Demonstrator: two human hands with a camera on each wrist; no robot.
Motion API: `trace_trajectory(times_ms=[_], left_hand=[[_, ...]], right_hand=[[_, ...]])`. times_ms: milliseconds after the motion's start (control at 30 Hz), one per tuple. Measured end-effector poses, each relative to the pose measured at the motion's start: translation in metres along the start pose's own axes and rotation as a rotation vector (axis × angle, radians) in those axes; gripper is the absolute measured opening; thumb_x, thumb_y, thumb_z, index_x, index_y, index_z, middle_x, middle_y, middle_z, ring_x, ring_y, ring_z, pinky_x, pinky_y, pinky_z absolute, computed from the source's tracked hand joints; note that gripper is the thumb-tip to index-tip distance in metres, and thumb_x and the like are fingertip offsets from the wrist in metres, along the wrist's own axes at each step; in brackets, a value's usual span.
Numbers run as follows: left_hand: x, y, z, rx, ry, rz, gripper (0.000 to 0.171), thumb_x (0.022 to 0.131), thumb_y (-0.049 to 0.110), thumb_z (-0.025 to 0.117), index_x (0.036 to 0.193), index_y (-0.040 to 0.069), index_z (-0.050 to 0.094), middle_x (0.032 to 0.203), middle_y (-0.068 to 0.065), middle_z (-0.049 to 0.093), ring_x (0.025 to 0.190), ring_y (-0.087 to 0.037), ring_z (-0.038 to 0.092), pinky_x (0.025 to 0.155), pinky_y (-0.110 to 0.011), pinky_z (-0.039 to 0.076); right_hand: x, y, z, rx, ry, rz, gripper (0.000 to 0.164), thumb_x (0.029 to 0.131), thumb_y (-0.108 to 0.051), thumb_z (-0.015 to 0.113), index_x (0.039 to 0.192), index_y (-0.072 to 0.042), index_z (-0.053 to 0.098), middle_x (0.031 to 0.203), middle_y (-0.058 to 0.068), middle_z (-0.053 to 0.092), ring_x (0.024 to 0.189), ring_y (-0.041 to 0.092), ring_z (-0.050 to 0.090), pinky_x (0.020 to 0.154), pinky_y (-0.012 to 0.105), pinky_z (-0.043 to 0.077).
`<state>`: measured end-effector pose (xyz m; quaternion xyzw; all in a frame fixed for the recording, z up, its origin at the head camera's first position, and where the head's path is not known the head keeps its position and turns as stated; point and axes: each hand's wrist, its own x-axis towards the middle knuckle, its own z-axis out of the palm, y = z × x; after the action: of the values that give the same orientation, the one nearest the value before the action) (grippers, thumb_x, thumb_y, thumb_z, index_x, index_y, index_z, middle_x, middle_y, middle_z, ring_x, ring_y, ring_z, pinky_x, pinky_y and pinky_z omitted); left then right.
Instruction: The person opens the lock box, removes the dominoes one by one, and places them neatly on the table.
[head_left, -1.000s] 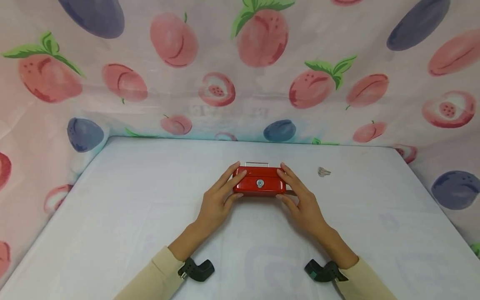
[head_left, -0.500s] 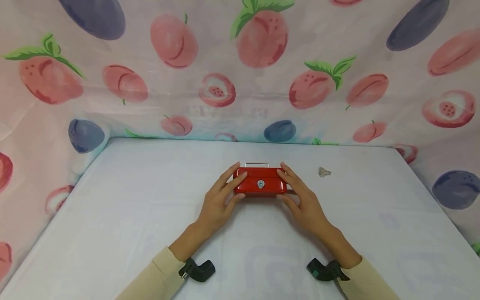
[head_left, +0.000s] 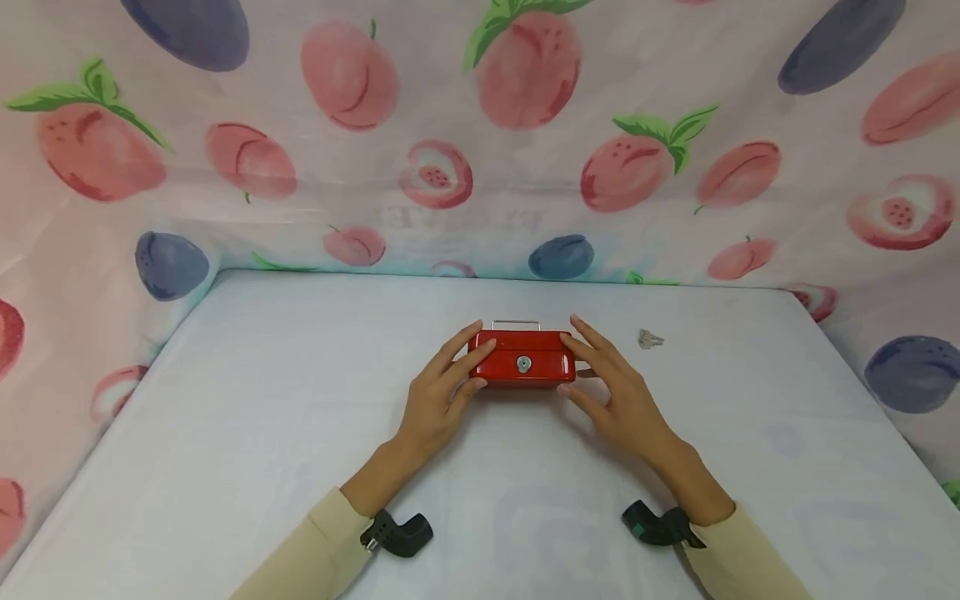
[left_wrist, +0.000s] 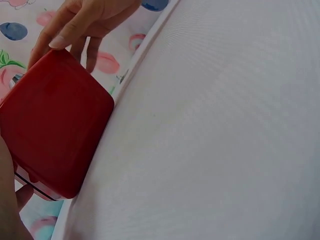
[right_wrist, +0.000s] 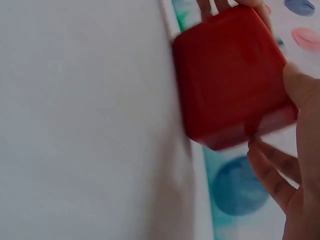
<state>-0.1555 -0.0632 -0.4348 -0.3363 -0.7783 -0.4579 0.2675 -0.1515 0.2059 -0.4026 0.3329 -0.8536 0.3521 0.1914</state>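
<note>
A small red cash box [head_left: 522, 358], with a round silver lock on its front and a thin wire handle on top, stands at the middle of the table. My left hand [head_left: 431, 408] holds its left end, thumb at the lower front edge and fingers over the top corner. At the right end, my right hand [head_left: 618, 400] is spread, its fingers fairly straight and only the tips at or near the box edges. The right wrist view shows the box's red underside [right_wrist: 230, 75] blurred; contact of each right fingertip is hard to tell.
A pair of small keys [head_left: 649, 339] lies on the white-covered table [head_left: 300, 358], right of the box. A fruit-printed cloth [head_left: 517, 167] hangs behind and at the sides. Black wrist cameras [head_left: 397, 533] sit at both cuffs.
My right hand has shifted slightly right and its fingers have spread away from the box's end. The left hand and the box stay nearly in place.
</note>
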Motion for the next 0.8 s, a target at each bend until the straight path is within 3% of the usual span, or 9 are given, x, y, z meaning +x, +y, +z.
trace_trajectory(times_ms=[167,300,467,567,800], left_hand=[[0.001,0.000,-0.001,-0.022,0.003,-0.003,0.045,0.095,0.026,0.060,0.136,0.009,0.055,0.146,-0.009,0.041,0.130,-0.024,0.042,0.094,-0.033,0.047],[0.002,0.000,0.000,-0.026,0.014,-0.002,0.045,0.092,0.022,0.064,0.134,0.008,0.056,0.146,-0.008,0.042,0.129,-0.024,0.043,0.094,-0.032,0.047],[0.002,0.000,0.002,-0.035,0.015,0.005,0.044,0.094,0.026,0.061,0.134,0.009,0.056,0.145,-0.008,0.043,0.131,-0.023,0.042,0.096,-0.031,0.046],[0.002,0.000,0.001,-0.033,0.017,0.006,0.045,0.095,0.031,0.058,0.134,0.009,0.056,0.145,-0.008,0.044,0.131,-0.023,0.042,0.096,-0.031,0.046],[0.000,0.000,-0.002,-0.035,0.016,0.000,0.045,0.096,0.032,0.056,0.135,0.008,0.056,0.145,-0.009,0.043,0.131,-0.023,0.042,0.095,-0.031,0.047]], right_hand=[[0.017,0.012,-0.031,-0.041,0.171,-0.010,0.061,0.075,0.010,0.075,0.131,-0.004,0.057,0.139,0.008,0.050,0.105,0.023,0.061,0.082,0.017,0.050],[0.028,0.024,-0.053,-0.064,0.293,0.069,0.048,0.079,0.010,0.072,0.124,-0.003,0.063,0.128,0.008,0.059,0.100,0.021,0.063,0.082,0.010,0.046],[0.027,0.041,-0.062,-0.049,0.410,0.221,0.033,0.087,0.000,0.068,0.119,-0.008,0.068,0.114,0.008,0.065,0.096,0.004,0.060,0.080,0.010,0.045],[0.022,0.055,-0.058,-0.107,0.408,0.316,0.028,0.089,-0.007,0.068,0.117,-0.009,0.069,0.107,0.009,0.067,0.093,-0.001,0.058,0.077,0.008,0.043],[0.005,0.079,-0.046,-0.203,0.331,0.376,0.025,0.089,-0.003,0.067,0.113,-0.002,0.069,0.104,0.015,0.068,0.091,0.028,0.063,0.073,0.006,0.038]])
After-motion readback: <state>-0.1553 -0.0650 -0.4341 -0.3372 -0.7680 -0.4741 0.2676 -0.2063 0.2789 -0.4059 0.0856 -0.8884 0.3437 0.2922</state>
